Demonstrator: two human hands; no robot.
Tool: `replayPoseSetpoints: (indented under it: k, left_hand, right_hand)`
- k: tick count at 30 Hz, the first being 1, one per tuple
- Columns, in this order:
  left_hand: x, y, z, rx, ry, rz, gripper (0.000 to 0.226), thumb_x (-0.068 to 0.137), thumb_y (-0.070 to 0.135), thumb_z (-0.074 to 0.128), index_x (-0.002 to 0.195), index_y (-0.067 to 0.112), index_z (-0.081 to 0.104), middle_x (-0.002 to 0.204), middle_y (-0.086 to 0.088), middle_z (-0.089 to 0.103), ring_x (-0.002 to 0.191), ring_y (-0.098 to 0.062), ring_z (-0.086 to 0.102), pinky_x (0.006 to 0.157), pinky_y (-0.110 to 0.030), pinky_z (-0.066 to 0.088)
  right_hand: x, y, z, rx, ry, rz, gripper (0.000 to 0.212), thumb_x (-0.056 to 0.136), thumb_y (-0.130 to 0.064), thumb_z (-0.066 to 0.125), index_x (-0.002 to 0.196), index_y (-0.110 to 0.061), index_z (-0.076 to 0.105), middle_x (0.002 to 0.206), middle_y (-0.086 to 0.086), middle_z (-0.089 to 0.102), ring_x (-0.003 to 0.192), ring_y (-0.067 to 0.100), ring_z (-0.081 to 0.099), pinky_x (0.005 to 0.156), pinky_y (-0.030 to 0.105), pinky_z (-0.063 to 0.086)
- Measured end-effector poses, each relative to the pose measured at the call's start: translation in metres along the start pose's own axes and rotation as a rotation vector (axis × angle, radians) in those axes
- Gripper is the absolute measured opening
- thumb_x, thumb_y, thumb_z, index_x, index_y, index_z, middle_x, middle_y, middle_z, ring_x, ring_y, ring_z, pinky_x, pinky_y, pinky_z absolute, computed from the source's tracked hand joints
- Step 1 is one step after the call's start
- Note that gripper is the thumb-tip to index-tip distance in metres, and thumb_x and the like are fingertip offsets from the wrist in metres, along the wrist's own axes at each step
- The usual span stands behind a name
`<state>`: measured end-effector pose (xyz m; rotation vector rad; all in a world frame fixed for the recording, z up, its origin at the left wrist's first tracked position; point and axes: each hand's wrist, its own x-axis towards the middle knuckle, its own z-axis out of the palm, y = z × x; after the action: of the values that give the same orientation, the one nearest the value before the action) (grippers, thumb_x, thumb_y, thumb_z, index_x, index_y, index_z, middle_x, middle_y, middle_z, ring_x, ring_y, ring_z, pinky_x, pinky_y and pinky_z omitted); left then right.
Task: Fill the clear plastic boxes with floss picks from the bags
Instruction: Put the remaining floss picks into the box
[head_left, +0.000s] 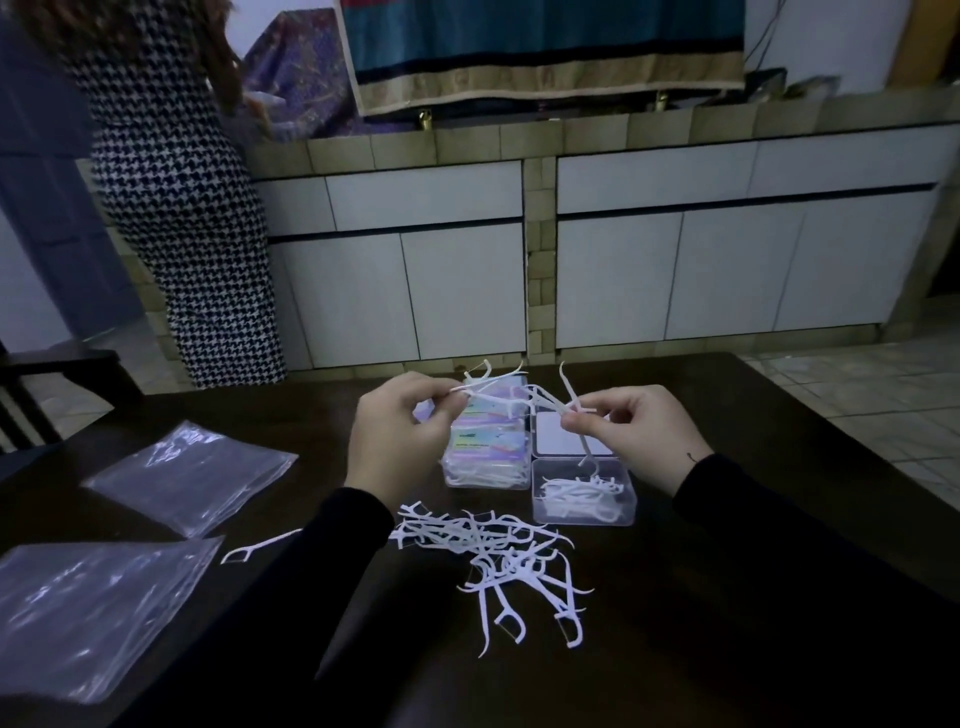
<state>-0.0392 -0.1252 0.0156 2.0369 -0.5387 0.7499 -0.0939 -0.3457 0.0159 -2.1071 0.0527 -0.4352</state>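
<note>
— How are the hands set?

— Both are raised over the dark table (727, 597) in black sleeves, backs toward the camera. The left hand (397, 434) sits at about eleven o'clock from the loose pile; its fingers (441, 402) curl in and pinch a bunch of picks (491, 382) whose heads fan out toward one o'clock. The right hand (631, 434) is at one o'clock from the pile, thumb and fingertips pinched on a few picks (569, 397); one hangs down over the open box.

— And the containers?

— Largest first: two flat clear bags (192, 475) at nine o'clock, one nearer (93, 613) — whether anything is in them I cannot tell. Under the left hand, a stack of closed boxes (491, 457) with pastel labels, picks showing through the side. At three o'clock of that stack, the open box (583, 491) holds a shallow layer of picks. Just behind it lies a lid (563, 434).

— The rest of the picks?

— A tangled pile (498, 558) on the table at six o'clock from the boxes; one stray (260, 548) lies by the left sleeve.
</note>
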Motion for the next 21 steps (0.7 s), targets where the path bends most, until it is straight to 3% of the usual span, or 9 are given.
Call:
replayPoseSetpoints:
  k: [2,4,6,9,14,19,21]
  left_hand:
    - [-0.001,0.003,0.014,-0.044,0.005,-0.048,0.005,0.084,0.017,0.071,0.086,0.015,0.076,0.080,0.009,0.069,0.079,-0.009,0.062,0.067,-0.019,0.047]
    - [-0.004,0.004,0.027,-0.066,0.007,-0.078,0.007,0.085,0.018,0.071,0.089,0.016,0.075,0.081,0.009,0.068,0.080,-0.007,0.061,0.068,-0.018,0.047]
    - [-0.006,0.004,0.036,-0.085,0.010,-0.092,0.008,0.085,0.019,0.070,0.091,0.015,0.075,0.082,0.008,0.068,0.081,-0.007,0.061,0.070,-0.021,0.049]
    - [-0.007,0.001,0.041,-0.093,-0.004,-0.118,0.010,0.086,0.021,0.069,0.093,0.017,0.074,0.081,0.010,0.067,0.081,-0.007,0.060,0.069,-0.021,0.048]
    - [-0.009,-0.001,0.039,-0.093,0.008,-0.133,0.011,0.086,0.019,0.069,0.095,0.015,0.074,0.081,0.008,0.066,0.074,-0.003,0.056,0.060,-0.004,0.038]
    - [-0.011,-0.002,0.041,-0.102,-0.026,-0.087,0.010,0.086,0.019,0.069,0.094,0.017,0.074,0.083,0.008,0.067,0.080,-0.007,0.060,0.068,-0.019,0.047]
    - [-0.012,-0.001,0.042,-0.115,-0.038,-0.073,0.008,0.086,0.018,0.069,0.093,0.017,0.074,0.083,0.009,0.068,0.081,-0.006,0.060,0.069,-0.018,0.047]
  right_hand:
    - [0.001,0.006,-0.003,-0.047,0.000,0.024,0.018,0.083,-0.033,0.072,0.099,-0.027,0.073,0.093,-0.008,0.065,0.087,0.015,0.054,0.080,0.036,0.050]
    - [0.001,0.012,-0.006,-0.171,-0.025,0.033,0.008,0.083,-0.041,0.069,0.090,-0.039,0.068,0.096,-0.013,0.064,0.102,0.021,0.052,0.094,0.047,0.045]
    - [-0.001,0.015,-0.007,-0.360,-0.061,0.007,0.009,0.085,-0.049,0.063,0.089,-0.041,0.063,0.095,-0.018,0.060,0.108,0.018,0.048,0.099,0.041,0.036]
    - [-0.005,0.016,-0.008,-0.578,-0.089,-0.053,0.021,0.088,-0.055,0.058,0.098,-0.039,0.065,0.096,-0.019,0.059,0.106,0.013,0.044,0.096,0.037,0.027]
    - [-0.005,0.017,-0.007,-0.737,-0.160,-0.083,0.027,0.086,-0.055,0.060,0.104,-0.036,0.068,0.105,-0.016,0.064,0.106,0.009,0.046,0.104,0.041,0.022]
    - [-0.004,0.017,-0.007,-0.794,-0.219,-0.090,0.026,0.087,-0.053,0.060,0.101,-0.035,0.071,0.103,-0.015,0.063,0.103,0.010,0.046,0.099,0.040,0.025]
    - [-0.004,0.017,-0.006,-0.817,-0.243,-0.085,0.027,0.087,-0.054,0.060,0.102,-0.035,0.071,0.102,-0.014,0.062,0.103,0.011,0.046,0.099,0.040,0.026]
